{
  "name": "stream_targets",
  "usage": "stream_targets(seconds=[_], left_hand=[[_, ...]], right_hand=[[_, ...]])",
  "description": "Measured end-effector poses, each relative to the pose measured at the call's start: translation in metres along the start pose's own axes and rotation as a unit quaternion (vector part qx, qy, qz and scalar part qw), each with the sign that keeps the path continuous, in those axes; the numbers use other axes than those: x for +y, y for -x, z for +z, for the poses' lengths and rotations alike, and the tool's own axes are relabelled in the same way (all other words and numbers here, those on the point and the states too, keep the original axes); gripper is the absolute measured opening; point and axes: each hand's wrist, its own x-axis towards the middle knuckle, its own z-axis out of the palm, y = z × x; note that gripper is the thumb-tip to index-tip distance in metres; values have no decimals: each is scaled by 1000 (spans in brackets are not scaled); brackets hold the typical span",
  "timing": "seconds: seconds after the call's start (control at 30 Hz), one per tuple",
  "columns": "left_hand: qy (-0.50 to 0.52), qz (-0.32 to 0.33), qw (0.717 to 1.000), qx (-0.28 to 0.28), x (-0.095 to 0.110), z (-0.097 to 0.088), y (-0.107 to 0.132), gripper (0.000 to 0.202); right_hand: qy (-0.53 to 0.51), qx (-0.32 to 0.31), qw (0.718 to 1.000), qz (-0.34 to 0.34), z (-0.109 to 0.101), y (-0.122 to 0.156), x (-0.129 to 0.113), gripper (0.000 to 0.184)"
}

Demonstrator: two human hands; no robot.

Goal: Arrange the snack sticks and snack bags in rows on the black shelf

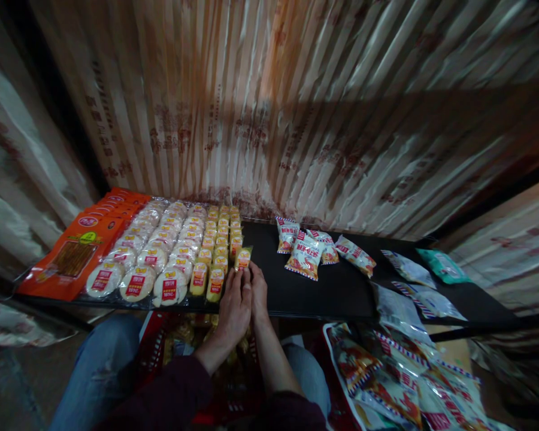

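Note:
My left hand and my right hand are side by side at the front edge of the black shelf. Between their fingertips is a small yellow packaged cake with a red label, its lower end covered by my fingers. Just left of it, rows of the same yellow cakes run from the shelf's front to its back. Beyond those lie overlapping rows of round white crackers in clear wrappers with red labels. At the far left, orange snack bags overlap in a line.
On the right of the black shelf lie scattered snack bags and a teal packet. Below, a red basket with yellow packets stands between my knees, beside another container of snack bags. Printed plastic sheeting hangs behind.

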Motion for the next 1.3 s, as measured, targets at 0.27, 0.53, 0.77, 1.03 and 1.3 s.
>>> stream_targets(seconds=[0.27, 0.53, 0.77, 1.03, 1.3], left_hand=[[-121, 10, 991, -49, 4, 1, -3, 48], [-218, 62, 973, -55, -4, 0, -6, 53], [-240, 97, 964, -63, -8, 0, -7, 55], [-255, 69, 963, -52, -3, 1, -9, 55], [-203, 77, 975, -52, -11, 2, -8, 55]], right_hand=[[30, -12, 999, 4, 4, -7, 3, 37], [50, -35, 998, 3, 9, -11, 3, 40], [43, -32, 998, -17, 13, -15, 9, 33], [37, -65, 996, -58, 9, -12, 15, 35], [-93, -8, 993, 69, 14, -22, 13, 41]])
